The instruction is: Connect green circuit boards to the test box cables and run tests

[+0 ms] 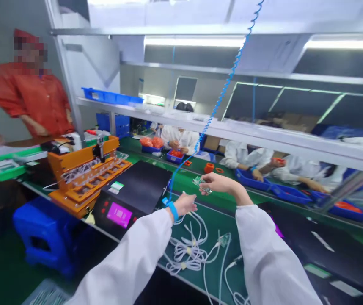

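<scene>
My right hand (219, 183) is raised over the green work surface, its fingers pinched on a small green circuit board (197, 181). A bit of shiny metal shows under those fingertips. Lower and to the left is my left hand (184, 204), fingers partly stretched toward the right, with nothing visible between them. A blue wrist strap (173, 211) with a coiled cord circles that wrist. Below both hands lie bundled white cables (189, 252), tied in loops. Another small green board (223, 240) lies by a cable end, near my right sleeve.
A black machine with a lit purple screen (119, 214) stands left, beside an orange fixture (86, 178). Another dark machine (327, 245) is at right. A shelf (264, 133) crosses ahead; co-workers sit beyond it with blue bins (253, 180). A blue stool (43, 233) stands lower left.
</scene>
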Motion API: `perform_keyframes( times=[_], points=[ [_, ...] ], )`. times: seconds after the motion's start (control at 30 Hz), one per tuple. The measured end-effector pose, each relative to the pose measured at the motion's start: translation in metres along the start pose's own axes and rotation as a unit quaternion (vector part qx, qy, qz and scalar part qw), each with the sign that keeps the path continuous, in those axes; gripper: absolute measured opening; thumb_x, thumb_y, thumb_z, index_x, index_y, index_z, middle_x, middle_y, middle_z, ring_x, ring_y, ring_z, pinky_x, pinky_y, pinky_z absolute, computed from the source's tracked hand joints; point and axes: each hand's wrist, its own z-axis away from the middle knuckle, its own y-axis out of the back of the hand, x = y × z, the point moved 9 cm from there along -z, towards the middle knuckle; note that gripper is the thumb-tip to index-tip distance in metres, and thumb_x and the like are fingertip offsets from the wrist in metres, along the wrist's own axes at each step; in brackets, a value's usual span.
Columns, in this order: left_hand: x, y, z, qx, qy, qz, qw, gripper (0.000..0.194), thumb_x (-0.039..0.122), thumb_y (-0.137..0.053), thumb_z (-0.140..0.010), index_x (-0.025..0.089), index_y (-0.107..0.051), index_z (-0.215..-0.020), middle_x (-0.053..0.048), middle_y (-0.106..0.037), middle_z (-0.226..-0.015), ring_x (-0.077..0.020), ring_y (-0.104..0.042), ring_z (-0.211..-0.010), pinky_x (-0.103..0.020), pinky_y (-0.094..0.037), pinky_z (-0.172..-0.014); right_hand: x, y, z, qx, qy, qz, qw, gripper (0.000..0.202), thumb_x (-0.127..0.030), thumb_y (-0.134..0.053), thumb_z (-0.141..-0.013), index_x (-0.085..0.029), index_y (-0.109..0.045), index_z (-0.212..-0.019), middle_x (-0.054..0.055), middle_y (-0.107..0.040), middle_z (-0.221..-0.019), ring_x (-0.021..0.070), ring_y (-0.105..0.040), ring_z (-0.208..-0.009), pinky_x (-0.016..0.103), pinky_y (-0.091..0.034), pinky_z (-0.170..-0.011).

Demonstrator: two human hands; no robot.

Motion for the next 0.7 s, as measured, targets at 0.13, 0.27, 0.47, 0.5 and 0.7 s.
perform_keyframes(
  times=[0.13,0.27,0.47,0.5,0.7],
  points=[
    [0.063,0.027,0.028,-0.046,-0.066,-0.021,0.996,0.036,0.021,-0.077,-0.090,0.013,-0.062,-0.121,-0.010,-0.073,-0.090,-0.0185,-0.072,-0.082,-0.029,-0.061,-0.072,-0.095,0.060,0.039,0.105,0.139,-0.009,0.985,0.016,-0.025,-0.082,-0.084,-0.013,-0.073,-0.087,0.005,-0.078,-0.078,0.0135,-0.072,-0.065,0.022,-0.058,-0.062],
    [0.130,0.073,0.040,-0.083,-0.142,-0.032,0.986,0.020,0.021,-0.079,-0.088,0.014,-0.074,-0.106,-0.014,-0.076,-0.100,-0.0213,-0.074,-0.090,-0.031,-0.061,-0.077,-0.163,0.133,0.059,0.329,0.225,-0.003,0.917,0.025,-0.027,-0.061,-0.096,-0.006,-0.070,-0.106,0.004,-0.077,-0.090,0.0154,-0.078,-0.088,0.023,-0.055,-0.076],
    [0.204,0.140,0.014,-0.037,-0.177,0.008,0.984,0.041,0.035,-0.087,-0.081,0.013,-0.077,-0.113,-0.011,-0.076,-0.100,-0.0188,-0.071,-0.091,-0.026,-0.059,-0.078,-0.232,0.203,-0.031,0.358,0.101,0.233,0.899,0.040,-0.027,-0.075,-0.094,-0.004,-0.064,-0.125,0.014,-0.076,-0.112,0.0175,-0.079,-0.090,0.029,-0.061,-0.085],
    [0.207,0.151,0.007,-0.019,-0.163,0.016,0.986,0.040,0.033,-0.088,-0.080,0.012,-0.077,-0.111,-0.011,-0.076,-0.098,-0.0191,-0.071,-0.091,-0.026,-0.059,-0.077,-0.241,0.214,-0.054,0.341,0.084,0.279,0.894,0.039,-0.026,-0.079,-0.091,-0.005,-0.066,-0.122,0.015,-0.075,-0.115,0.0194,-0.078,-0.097,0.031,-0.061,-0.090],
    [0.195,0.211,-0.034,0.045,-0.087,0.110,0.989,0.023,0.026,-0.084,-0.083,0.015,-0.077,-0.102,-0.005,-0.074,-0.092,-0.0172,-0.070,-0.087,-0.023,-0.057,-0.078,-0.252,0.273,-0.183,0.244,0.017,0.415,0.876,0.026,-0.010,-0.073,-0.090,-0.006,-0.073,-0.116,0.010,-0.077,-0.108,0.0239,-0.074,-0.105,0.040,-0.058,-0.100]
  ],
)
